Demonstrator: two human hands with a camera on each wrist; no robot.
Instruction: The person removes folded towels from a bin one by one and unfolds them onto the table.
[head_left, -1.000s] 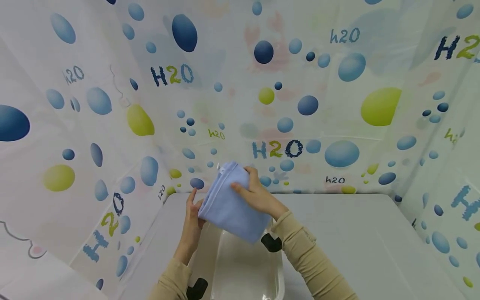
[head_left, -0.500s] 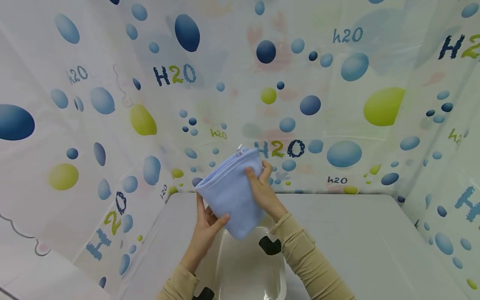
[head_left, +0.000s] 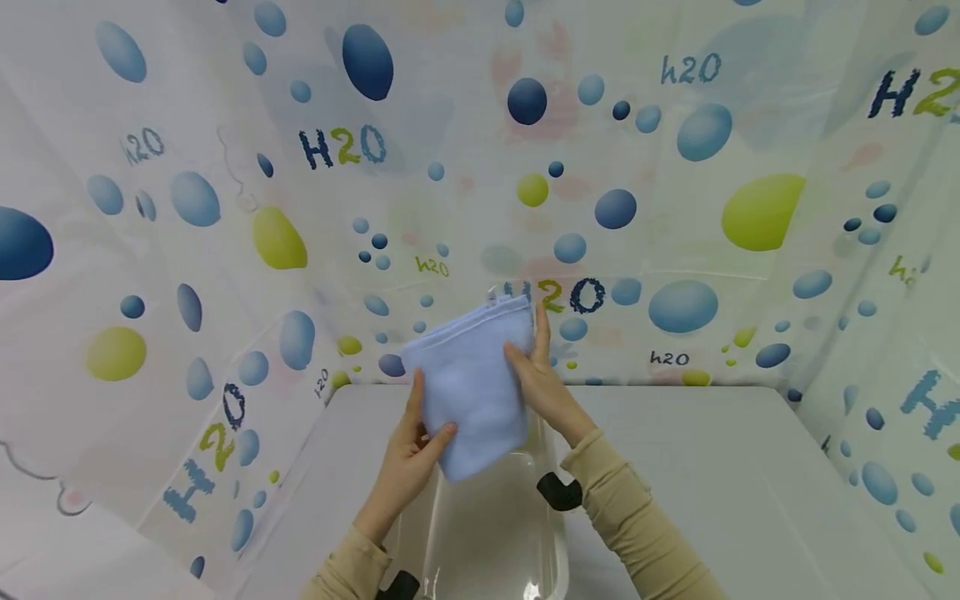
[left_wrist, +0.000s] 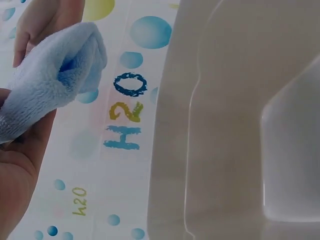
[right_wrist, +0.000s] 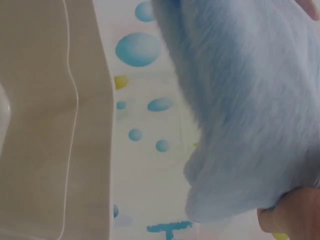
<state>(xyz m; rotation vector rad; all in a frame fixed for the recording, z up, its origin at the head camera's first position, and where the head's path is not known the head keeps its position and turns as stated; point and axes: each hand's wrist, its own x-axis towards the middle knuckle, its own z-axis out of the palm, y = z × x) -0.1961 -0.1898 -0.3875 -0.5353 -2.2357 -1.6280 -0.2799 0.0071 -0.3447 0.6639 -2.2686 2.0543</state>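
Two tan sleeves [head_left: 637, 517] reach in from the bottom, a black piece [head_left: 560, 492] beside the inner edge of each. The left hand [head_left: 408, 458] is partly closed on the lower left of a light blue cloth [head_left: 480, 392], its thumb laid on the near face and its index finger pointing up along the side. The right hand [head_left: 552, 387] pinches the cloth's upper right edge, thumb on the near face, index finger stretched upward; its remaining fingers are hidden. The cloth hangs in the air between both hands, over the far end of the basin, tilted so its top edge rises to the right. A small pale tab [head_left: 492, 293] stands at that edge, too small to make out. From the left wrist the cloth looks fuzzy, with a deeper blue hollow in its fold.

Below is the basin [head_left: 495, 533], off-white and glossy, with rounded corners and a raised rim. It sits on a white table [head_left: 675, 467], which runs back to a white curtain [head_left: 465, 75] printed with blue and green dots and "H2O" lettering in several sizes, covering the back and both sides.
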